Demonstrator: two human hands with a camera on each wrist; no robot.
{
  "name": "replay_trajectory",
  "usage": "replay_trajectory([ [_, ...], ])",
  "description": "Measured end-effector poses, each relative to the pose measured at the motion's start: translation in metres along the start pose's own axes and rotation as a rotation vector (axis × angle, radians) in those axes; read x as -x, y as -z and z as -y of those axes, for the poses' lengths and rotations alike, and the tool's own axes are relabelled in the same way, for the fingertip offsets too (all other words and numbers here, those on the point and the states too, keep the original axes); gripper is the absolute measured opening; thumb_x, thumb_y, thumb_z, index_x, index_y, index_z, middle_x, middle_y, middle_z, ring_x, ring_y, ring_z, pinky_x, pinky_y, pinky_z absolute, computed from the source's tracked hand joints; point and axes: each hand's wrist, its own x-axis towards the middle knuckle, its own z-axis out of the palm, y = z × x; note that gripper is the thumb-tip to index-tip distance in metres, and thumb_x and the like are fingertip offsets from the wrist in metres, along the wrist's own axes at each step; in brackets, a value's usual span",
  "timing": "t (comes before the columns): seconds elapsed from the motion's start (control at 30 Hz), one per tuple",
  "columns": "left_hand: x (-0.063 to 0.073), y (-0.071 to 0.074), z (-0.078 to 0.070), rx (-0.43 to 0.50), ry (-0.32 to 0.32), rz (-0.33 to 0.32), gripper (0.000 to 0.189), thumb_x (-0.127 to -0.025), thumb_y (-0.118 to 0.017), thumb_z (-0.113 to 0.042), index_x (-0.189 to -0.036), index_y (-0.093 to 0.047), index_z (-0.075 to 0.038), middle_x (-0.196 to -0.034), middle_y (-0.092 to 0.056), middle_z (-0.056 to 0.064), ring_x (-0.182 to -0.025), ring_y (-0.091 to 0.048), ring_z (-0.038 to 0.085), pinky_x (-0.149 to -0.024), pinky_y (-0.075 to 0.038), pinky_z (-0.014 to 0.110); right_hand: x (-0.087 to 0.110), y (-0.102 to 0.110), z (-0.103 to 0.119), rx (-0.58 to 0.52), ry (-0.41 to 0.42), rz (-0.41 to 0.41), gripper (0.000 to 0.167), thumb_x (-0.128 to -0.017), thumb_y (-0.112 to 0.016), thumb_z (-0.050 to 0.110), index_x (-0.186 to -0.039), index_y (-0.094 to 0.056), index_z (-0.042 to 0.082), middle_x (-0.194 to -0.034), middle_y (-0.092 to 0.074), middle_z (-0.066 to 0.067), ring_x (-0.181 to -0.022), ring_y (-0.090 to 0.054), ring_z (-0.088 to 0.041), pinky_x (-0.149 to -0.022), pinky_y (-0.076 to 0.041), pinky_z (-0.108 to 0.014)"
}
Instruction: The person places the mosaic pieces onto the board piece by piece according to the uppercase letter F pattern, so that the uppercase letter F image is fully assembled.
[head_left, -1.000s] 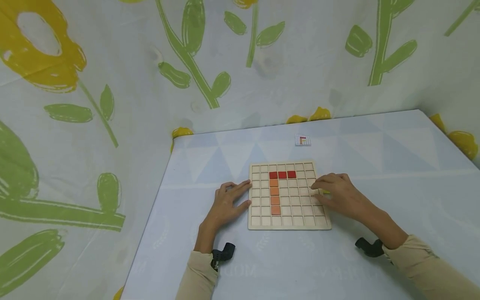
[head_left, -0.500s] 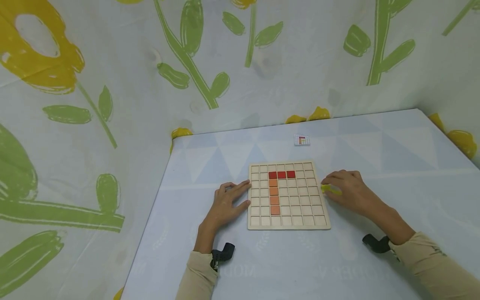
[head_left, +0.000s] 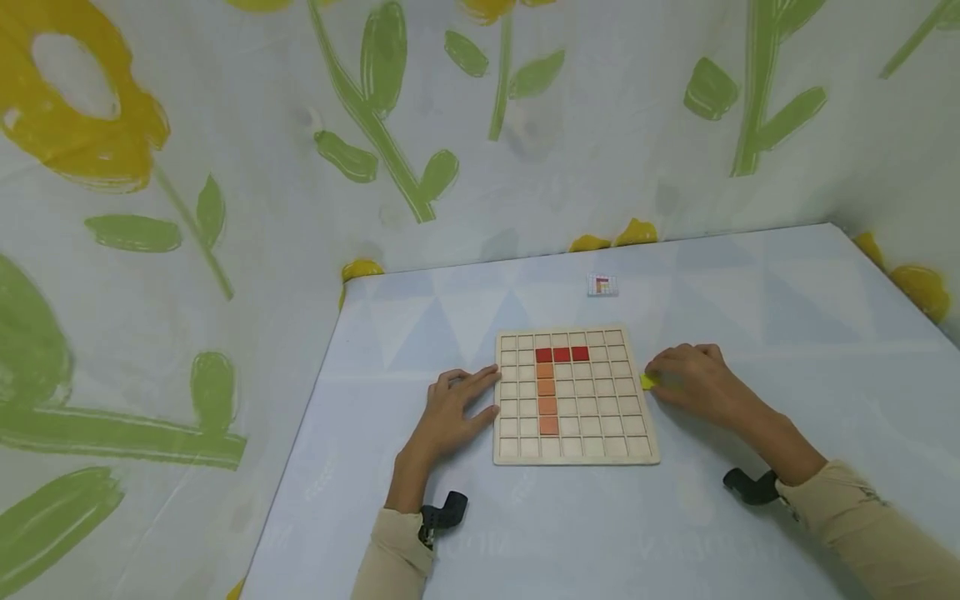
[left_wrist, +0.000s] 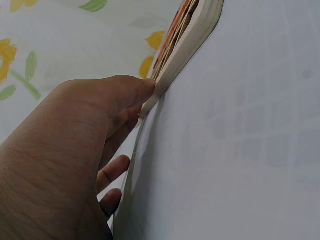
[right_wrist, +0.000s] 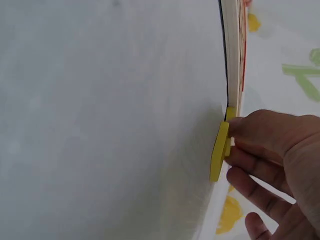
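Observation:
A square wooden grid board (head_left: pixel 600 450) lies flat on the table. In its cells sit a short row of red tiles (head_left: pixel 562 354) and, below the row's left end, a column of orange tiles (head_left: pixel 547 406). My left hand (head_left: pixel 450 412) rests at the board's left side, thumb and fingertips touching the edge. Beyond the right edge, my right hand (head_left: pixel 697 381) pinches yellow tiles (head_left: pixel 647 381). The right wrist view has one yellow tile (right_wrist: pixel 219 152) tilted at the thumb, with more yellow behind it close to the board's edge; their exact number is hidden.
A small card (head_left: pixel 602 285) with a coloured grid pattern lies behind the board. The table (head_left: pixel 420 325) has a pale blue triangle pattern. A flower-printed cloth (head_left: pixel 247 250) hangs along the back and left of the table.
My right hand has drawn back rightward from over the board's right edge. More yellow showed half a second ago than now. The left hand keeps its place at the board; the tiles on it are unchanged.

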Motion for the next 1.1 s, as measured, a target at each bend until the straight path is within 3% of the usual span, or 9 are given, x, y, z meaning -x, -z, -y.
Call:
replay_trajectory([
  [0.27, 0.000, 0.000, 0.000, 0.009, -0.003, -0.006, 0.056, -0.098, -0.056, -0.048, -0.151, -0.046, -0.035, -0.154, -0.037, -0.025, -0.133, -0.034, 0.020, -0.101, -0.028, 0.047, 0.002, 0.009, 0.004, -0.001, 0.059, -0.087, 0.021, -0.076, -0.084, 0.006, -0.094, -0.075, 0.011, -0.102, -0.071, -0.008, -0.101, -0.061, -0.033, -0.089, -0.034, -0.058],
  [0.53, 0.002, -0.001, -0.003, 0.035, -0.045, -0.040, 0.055, -0.097, -0.060, -0.043, -0.149, -0.050, -0.029, -0.153, -0.043, -0.017, -0.131, -0.037, 0.024, -0.098, -0.029, 0.049, -0.002, 0.008, 0.014, -0.050, 0.134, -0.138, 0.023, -0.074, -0.085, 0.005, -0.094, -0.075, 0.013, -0.100, -0.070, -0.004, -0.099, -0.062, -0.030, -0.089, -0.034, -0.054],
  [1.1, 0.001, -0.003, 0.000, 0.022, -0.022, -0.026, 0.055, -0.098, -0.056, -0.049, -0.150, -0.048, -0.033, -0.153, -0.039, -0.024, -0.133, -0.035, 0.020, -0.101, -0.028, 0.048, -0.027, -0.001, 0.043, -0.104, 0.199, -0.084, 0.023, -0.078, -0.086, 0.009, -0.098, -0.075, 0.013, -0.103, -0.071, -0.002, -0.103, -0.062, -0.026, -0.090, -0.035, -0.050],
])
